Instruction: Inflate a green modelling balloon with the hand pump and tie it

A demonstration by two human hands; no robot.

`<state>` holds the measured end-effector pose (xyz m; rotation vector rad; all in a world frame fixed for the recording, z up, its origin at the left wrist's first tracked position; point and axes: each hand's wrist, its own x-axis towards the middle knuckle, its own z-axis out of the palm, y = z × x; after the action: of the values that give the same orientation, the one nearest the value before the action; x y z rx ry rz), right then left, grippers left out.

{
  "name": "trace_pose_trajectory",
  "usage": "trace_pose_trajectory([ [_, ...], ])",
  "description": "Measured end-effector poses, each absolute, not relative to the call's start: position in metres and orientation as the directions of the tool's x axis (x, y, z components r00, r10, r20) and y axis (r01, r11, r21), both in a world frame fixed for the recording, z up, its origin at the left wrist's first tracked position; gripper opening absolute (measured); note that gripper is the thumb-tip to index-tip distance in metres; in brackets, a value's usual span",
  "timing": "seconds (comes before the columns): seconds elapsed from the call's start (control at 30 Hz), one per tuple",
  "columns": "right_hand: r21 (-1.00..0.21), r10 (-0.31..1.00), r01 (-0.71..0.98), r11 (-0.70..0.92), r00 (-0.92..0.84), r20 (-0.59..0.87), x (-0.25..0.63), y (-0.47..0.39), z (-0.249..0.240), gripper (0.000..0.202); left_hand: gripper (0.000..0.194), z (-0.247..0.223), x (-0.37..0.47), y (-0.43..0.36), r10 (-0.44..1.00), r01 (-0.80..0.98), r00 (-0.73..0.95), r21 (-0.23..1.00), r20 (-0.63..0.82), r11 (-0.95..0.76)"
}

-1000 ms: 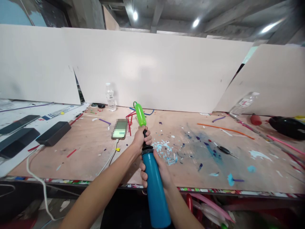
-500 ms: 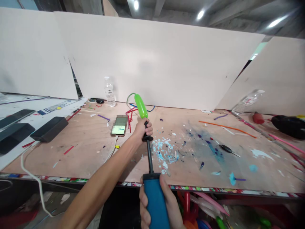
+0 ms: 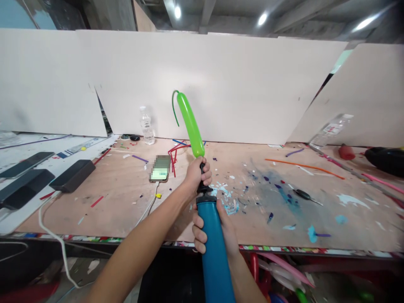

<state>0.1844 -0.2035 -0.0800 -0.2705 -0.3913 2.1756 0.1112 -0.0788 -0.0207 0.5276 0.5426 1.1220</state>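
A blue hand pump (image 3: pixel 216 244) with a black top points away from me, over the table's front edge. My right hand (image 3: pixel 225 223) is wrapped round its blue barrel, just below the top. My left hand (image 3: pixel 198 174) is closed on the pump's black handle and nozzle end, close above the barrel. From that end rises a green long balloon (image 3: pixel 190 122), partly inflated, its thin uninflated tail curling down at the far tip. Whether the left fingers also pinch the balloon's neck is hard to see.
A phone (image 3: pixel 159 173) on a white cable lies left of my left hand, beside red strips (image 3: pixel 174 158). Water bottles (image 3: pixel 147 126) stand or lean at the white board. A small screwdriver (image 3: pixel 304 195) and an orange uninflated balloon (image 3: pixel 303 166) lie right. Dark boxes (image 3: pixel 72 174) sit left.
The barrel has slid up against the handle, covering the shaft that showed before. The green balloon has grown longer, and its tail now hangs higher.
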Motion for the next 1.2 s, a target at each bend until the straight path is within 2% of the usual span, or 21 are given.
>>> trace_pose_trajectory([
  [0.17, -0.348, 0.805, -0.743, -0.571, -0.591, -0.059, 0.171, -0.221, -0.091, 0.051, 0.023, -0.005, 0.089, -0.038, 0.950, -0.698, 0.290, 0.654, -0.114, 0.292],
  [0.33, -0.299, 0.756, -0.720, -0.626, -0.654, -0.006, 0.172, -0.236, -0.112, 0.053, 0.025, -0.015, 0.079, -0.034, 0.962, -0.714, 0.235, 0.648, -0.136, 0.266],
  [0.63, -0.394, 0.768, -0.696, -0.601, -0.639, -0.041, 0.189, -0.183, -0.097, 0.054, 0.024, -0.033, 0.108, -0.085, 0.926, -0.712, 0.302, 0.591, -0.229, 0.378],
  [0.87, -0.417, 0.819, -0.724, -0.549, -0.566, -0.095, 0.174, -0.191, -0.098, 0.054, 0.020, -0.047, 0.105, -0.078, 0.913, -0.644, 0.351, 0.655, -0.207, 0.396],
  [1.07, -0.371, 0.834, -0.762, -0.531, -0.547, -0.071, 0.160, -0.224, -0.092, 0.054, 0.021, -0.008, 0.100, -0.058, 0.924, -0.601, 0.366, 0.731, -0.109, 0.324],
  [1.2, -0.366, 0.808, -0.739, -0.566, -0.586, -0.068, 0.159, -0.249, -0.102, 0.059, 0.021, 0.009, 0.093, -0.049, 0.933, -0.635, 0.353, 0.714, -0.072, 0.296],
])
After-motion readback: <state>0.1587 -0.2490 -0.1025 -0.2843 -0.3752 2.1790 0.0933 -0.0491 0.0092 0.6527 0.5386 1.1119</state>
